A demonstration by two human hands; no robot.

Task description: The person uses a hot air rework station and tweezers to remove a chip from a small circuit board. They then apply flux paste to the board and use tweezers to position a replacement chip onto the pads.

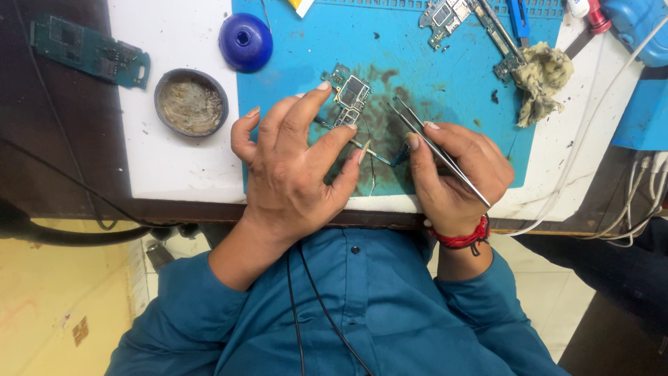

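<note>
left hand (296, 163): fingers spread over the blue mat (292, 49), index tip pinning the small circuit board (350, 97); thumb and finger pinched on a thin pointed tool (367, 150).
right hand (456, 174): closed around metal tweezers (431, 143), tips aimed up-left towards the board, just short of it.
board: lies flat mid-mat on a dark, stained patch, metal shield frames facing up.
step: looks like fine rework on the board, left hand steadying, right bringing the tweezers in. Whether a part sits in the tweezer tips I cannot tell.
next move, my read: calls for a still left hand and a small, precise tweezer approach; slip risk is high with the board only finger-held.
nearby: round tin of flux paste (191, 102) and blue dome cap (245, 42) on the white worktop (167, 174) to the left; second board (445, 17) and a grubby rag (541, 76) at top right; green board (90, 50) off the far left edge.
</note>
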